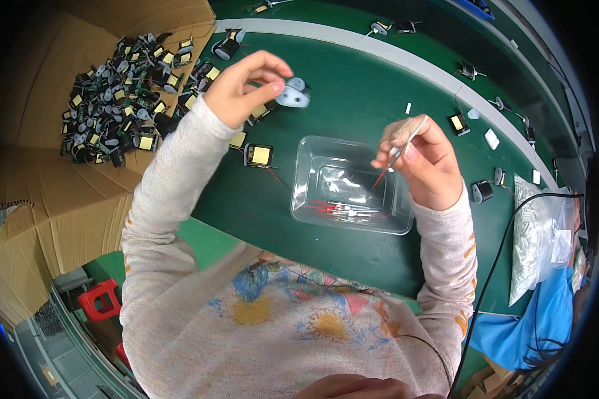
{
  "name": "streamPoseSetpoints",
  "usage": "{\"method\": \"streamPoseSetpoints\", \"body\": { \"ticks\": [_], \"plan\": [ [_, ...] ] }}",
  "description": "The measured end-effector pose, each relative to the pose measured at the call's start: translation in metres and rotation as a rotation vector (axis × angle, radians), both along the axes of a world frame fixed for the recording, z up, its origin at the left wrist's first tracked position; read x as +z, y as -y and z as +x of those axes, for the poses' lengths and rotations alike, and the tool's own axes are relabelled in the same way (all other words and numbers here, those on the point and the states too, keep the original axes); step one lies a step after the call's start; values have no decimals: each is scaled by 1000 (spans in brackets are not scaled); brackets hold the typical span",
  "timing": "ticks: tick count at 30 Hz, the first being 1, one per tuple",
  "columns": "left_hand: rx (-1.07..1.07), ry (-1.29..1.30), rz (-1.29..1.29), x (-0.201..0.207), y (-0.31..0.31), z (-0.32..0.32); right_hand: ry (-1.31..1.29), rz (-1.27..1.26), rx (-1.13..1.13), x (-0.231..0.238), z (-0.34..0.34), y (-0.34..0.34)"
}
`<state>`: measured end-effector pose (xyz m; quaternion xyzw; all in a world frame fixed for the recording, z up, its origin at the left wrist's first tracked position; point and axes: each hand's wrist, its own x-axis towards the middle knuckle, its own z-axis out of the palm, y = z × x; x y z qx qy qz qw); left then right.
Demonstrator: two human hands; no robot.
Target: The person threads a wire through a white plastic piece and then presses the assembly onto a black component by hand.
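Note:
My left hand (pixel 249 86) is raised over the left part of the table. Its thumb and fingers pinch the edge of a pale grey rounded plastic part (pixel 293 98), slightly blurred. Further right, my right hand (pixel 422 163) is above the right side of a clear plastic tray (pixel 299 199). Between its fingertips is a thin white stick-like piece (pixel 416 130) with a red wire (pixel 379 179) pointing down toward the tray. Several red wires with white ends (pixel 343 210) lie in the tray's near part. Close to my left forearm sits a black part with a yellow pad (pixel 259 155).
A cardboard box (pixel 20 159) at the left holds a heap of black and grey parts (pixel 113 100). More such parts lie beyond a pale curved strip (pixel 339 33). A bag of small white pieces (pixel 532 233), a black cable (pixel 486 286) and another person's blue sleeve (pixel 539 326) are at the right.

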<state>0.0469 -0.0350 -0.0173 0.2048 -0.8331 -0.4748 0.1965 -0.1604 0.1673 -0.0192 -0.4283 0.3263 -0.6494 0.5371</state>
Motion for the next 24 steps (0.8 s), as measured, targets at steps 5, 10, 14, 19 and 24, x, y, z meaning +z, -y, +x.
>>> {"method": "streamPoseSetpoints", "body": {
  "ticks": [5,10,14,19,24],
  "plan": [
    [-190,-209,243,32,-59,-43,188,-101,90,-1,9,4],
    [-92,-247,1,38,-75,-65,390,-98,47,-1,0,3],
    [-106,-297,-352,36,-81,-76,511,-41,29,-5,-11,2],
    [-166,-354,-400,30,-77,-81,568,-61,66,-3,-16,1],
    [-174,-377,-20,29,-64,-73,430,-90,-43,7,-20,-3]
  ]
}}
